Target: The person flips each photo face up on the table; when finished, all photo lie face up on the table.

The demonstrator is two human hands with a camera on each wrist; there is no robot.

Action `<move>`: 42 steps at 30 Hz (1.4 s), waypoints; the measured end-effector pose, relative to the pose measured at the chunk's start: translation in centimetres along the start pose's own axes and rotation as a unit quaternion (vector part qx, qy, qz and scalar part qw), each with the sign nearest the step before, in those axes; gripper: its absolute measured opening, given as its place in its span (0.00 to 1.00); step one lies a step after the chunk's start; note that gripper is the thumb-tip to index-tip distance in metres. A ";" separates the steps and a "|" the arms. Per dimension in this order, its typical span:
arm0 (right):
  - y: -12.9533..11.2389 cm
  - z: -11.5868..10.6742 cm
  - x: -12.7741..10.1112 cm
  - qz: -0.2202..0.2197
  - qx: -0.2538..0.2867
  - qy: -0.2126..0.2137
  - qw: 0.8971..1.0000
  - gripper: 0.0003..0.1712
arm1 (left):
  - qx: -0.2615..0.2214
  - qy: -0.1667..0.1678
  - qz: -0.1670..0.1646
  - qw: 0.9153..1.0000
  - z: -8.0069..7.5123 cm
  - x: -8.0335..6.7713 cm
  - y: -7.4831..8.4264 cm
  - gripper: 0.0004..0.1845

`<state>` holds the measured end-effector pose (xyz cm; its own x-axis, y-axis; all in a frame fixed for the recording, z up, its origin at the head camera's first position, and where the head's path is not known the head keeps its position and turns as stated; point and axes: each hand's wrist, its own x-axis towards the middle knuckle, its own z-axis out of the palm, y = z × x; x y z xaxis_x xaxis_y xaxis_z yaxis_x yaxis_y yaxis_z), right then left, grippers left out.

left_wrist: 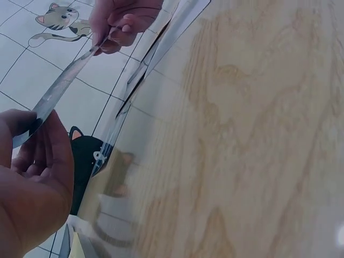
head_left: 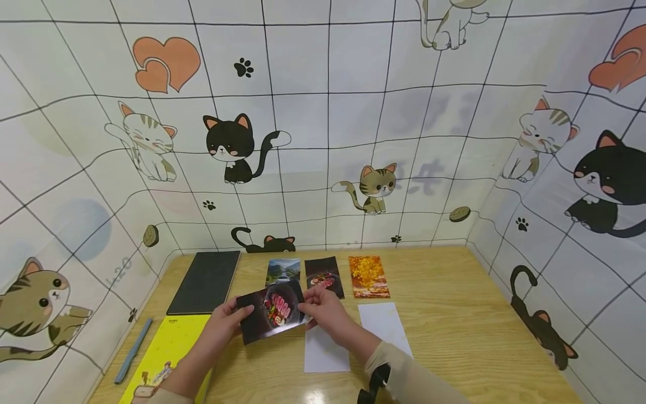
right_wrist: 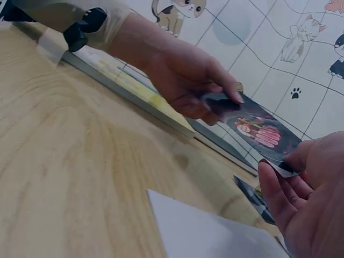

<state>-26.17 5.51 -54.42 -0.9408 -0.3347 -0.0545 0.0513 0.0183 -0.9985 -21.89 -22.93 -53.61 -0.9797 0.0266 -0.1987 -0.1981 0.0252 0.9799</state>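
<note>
Left hand [head_left: 224, 320]: extended from the lower left of the head view, thumb flat on the face of the food photo [head_left: 277, 308], fingers bent beneath its left end. Right hand [head_left: 328, 314]: extended from the lower right, pale sleeve [head_left: 414, 379] over the forearm, black band [head_left: 375, 384] near the wrist; thumb on the right edge of the food photo, fingers behind it. Grip: narrow pinch on both sides, one end of the food photo per hand.

Position of the food photo: low and just left of centre in the head view, between the two hands, printed face toward the head camera, right end higher in the frame. Appears nearly edge-on at upper left in the left wrist view, raised off the counter [head_left: 464, 325]. Shows its printed face right of centre in the right wrist view.

Beyond the food photo, at centre: landscape card [head_left: 282, 269], lower part hidden by the food photo; just to the right, second food card [head_left: 325, 275]; farther right, yellow foliage card [head_left: 369, 276]. Below these: white sheet [head_left: 327, 353], partly hidden by the right hand; second white sheet [head_left: 387, 325] to its right. At left: black notebook [head_left: 204, 281]; below it, yellow book [head_left: 174, 339], near the left forearm; slim grey-blue object [head_left: 133, 350] at lower left.
</note>
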 end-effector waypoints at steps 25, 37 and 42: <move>-0.3 -0.6 -0.2 -0.019 -0.018 0.011 1.000 0.11 | 0.028 -0.065 -0.032 0.997 1.7 0.5 -1.4 0.31; 0.1 -0.4 -0.9 -0.003 0.006 0.002 1.000 0.11 | -0.001 -0.023 -0.043 0.999 1.3 0.6 -1.3 0.33; 0.6 0.4 -1.8 0.014 0.010 -0.029 0.999 0.10 | -0.020 0.006 -0.042 0.999 1.3 0.9 -0.7 0.32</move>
<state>-24.32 5.70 -54.89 -0.9178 -0.3886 -0.0815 0.0844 0.0097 -0.9964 -22.60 -21.63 -54.51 -0.9596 0.0145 -0.2808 -0.2810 -0.0140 0.9596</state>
